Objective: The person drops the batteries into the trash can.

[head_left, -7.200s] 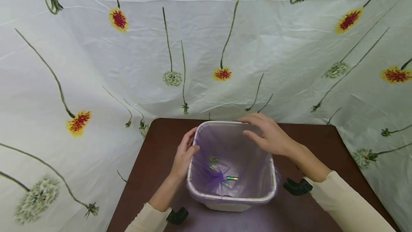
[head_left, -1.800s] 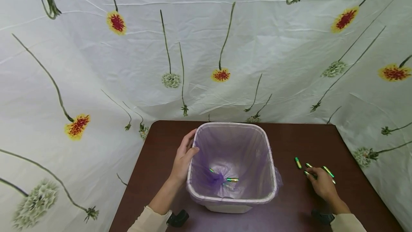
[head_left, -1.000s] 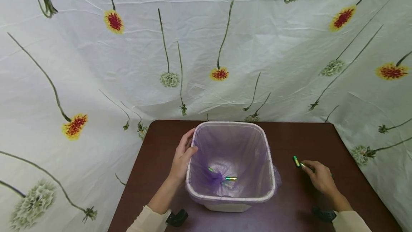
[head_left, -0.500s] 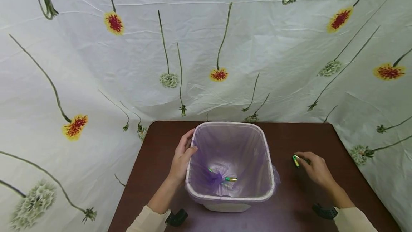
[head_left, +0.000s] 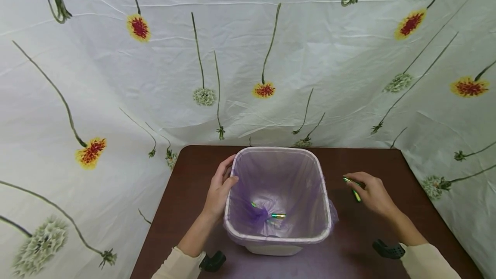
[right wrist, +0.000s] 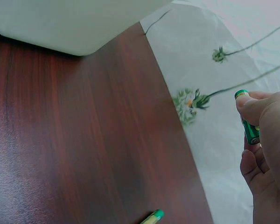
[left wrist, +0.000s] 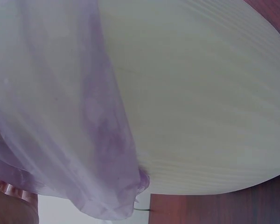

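A white waste bin (head_left: 275,250) with a thin purple liner bag (head_left: 294,184) stands on the table; its ribbed side fills much of the left wrist view. My left hand (head_left: 218,193) grips the bin's left rim, thumb over the edge, fingers outside. Inside, a green-gold battery (head_left: 278,215) lies on the liner, with another battery (head_left: 253,204) partly covered by purple folds. To the right of the bin, my right hand (head_left: 373,193) pinches a green battery (right wrist: 252,132) between thumb and fingers, above the table. Another battery (head_left: 356,196) lies on the table beneath that hand.
The dark reddish-brown table (head_left: 345,244) has its right edge beyond my right hand. A white flower-printed cloth (head_left: 329,55) hangs behind and to both sides. Black wrist-worn devices (head_left: 389,249) sit under both sleeves.
My right hand has gone from over the bin to batteries on the right, gathered some, and moved up and left with one pinched. Fewer show on the table. My left hand stays on the rim.
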The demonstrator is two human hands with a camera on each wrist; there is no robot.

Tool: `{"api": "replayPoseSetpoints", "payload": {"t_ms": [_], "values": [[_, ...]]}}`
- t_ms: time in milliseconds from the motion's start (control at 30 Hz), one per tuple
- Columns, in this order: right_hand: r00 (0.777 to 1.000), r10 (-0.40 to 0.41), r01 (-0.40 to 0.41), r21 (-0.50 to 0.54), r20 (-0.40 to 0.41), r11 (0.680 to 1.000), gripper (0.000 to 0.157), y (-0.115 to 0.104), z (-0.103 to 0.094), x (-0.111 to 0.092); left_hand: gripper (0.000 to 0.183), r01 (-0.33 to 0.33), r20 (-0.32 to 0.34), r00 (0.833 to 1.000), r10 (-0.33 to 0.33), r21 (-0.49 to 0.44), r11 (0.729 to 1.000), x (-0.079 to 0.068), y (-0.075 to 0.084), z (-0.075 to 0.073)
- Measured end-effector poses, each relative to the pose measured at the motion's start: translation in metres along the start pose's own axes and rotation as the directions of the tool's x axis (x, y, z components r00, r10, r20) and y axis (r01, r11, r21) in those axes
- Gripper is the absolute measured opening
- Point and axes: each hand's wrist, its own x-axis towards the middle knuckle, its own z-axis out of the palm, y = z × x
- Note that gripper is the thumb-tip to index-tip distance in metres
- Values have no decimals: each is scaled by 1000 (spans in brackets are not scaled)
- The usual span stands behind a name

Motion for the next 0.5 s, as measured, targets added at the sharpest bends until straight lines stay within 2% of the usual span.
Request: {"api": "replayPoseSetpoints", "payload": {"t_ms": [500], "values": [[996,-81,81,14,24,997,20,-19,-12,18,59,3,4,1000,-3,-7,1000,0,0,0]]}}
